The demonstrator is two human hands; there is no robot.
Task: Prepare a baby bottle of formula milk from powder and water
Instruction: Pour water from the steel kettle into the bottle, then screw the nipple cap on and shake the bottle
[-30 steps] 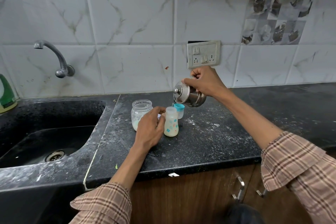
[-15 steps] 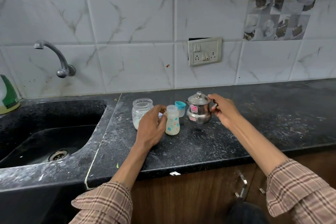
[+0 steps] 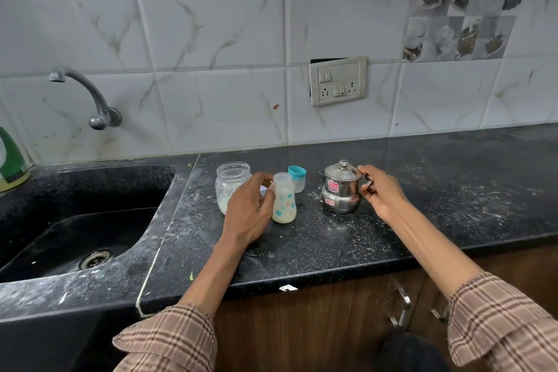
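Note:
A small baby bottle (image 3: 283, 199) with flower prints stands uncapped on the black counter (image 3: 302, 244), filled with milky liquid. My left hand (image 3: 249, 208) wraps around its left side. Behind it stands the bottle's teal-topped cap (image 3: 297, 178). A glass jar (image 3: 231, 184) with white powder at the bottom stands to the left, partly hidden by my left hand. A small steel kettle (image 3: 341, 187) with its lid on rests upright on the counter to the right. My right hand (image 3: 380, 190) grips its handle.
A black sink (image 3: 75, 229) with a drain lies at the left, a wall tap (image 3: 87, 93) above it. A green bottle (image 3: 10, 160) stands at the far left edge. A switch socket (image 3: 338, 80) is on the tiled wall. White powder dusts the counter.
The kettle was tilted over the bottle a second ago; my right hand has lowered it and set it upright on the counter to the right. My left hand has stayed on the bottle.

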